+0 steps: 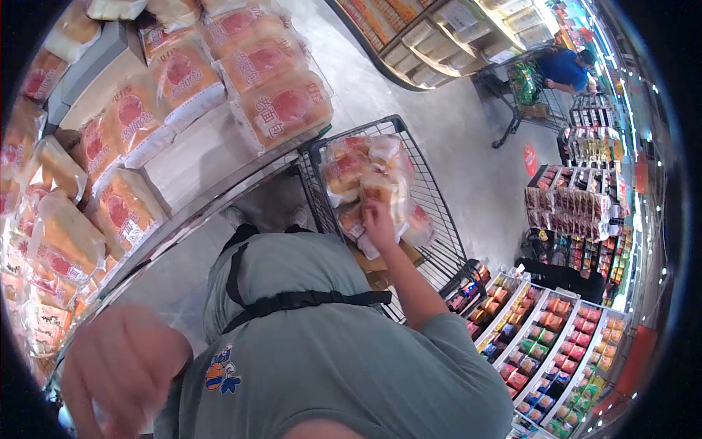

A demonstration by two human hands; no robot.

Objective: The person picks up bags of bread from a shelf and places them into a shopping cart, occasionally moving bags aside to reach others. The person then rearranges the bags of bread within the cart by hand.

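My right hand reaches into a wire shopping cart, its fingers closed on a clear bag of bread. Several more bagged loaves with red printing lie around it in the cart. My left hand is raised at the lower left, close to the camera. Motion smears it, so its fingers cannot be read. The nearest goods to it are bagged loaves on the left side of the display.
A display shelf holding rows of bagged bread borders the cart on the left. At upper right, a person in blue stands by another cart. Racks of packaged goods line the lower right; a dark-clothed person is behind them.
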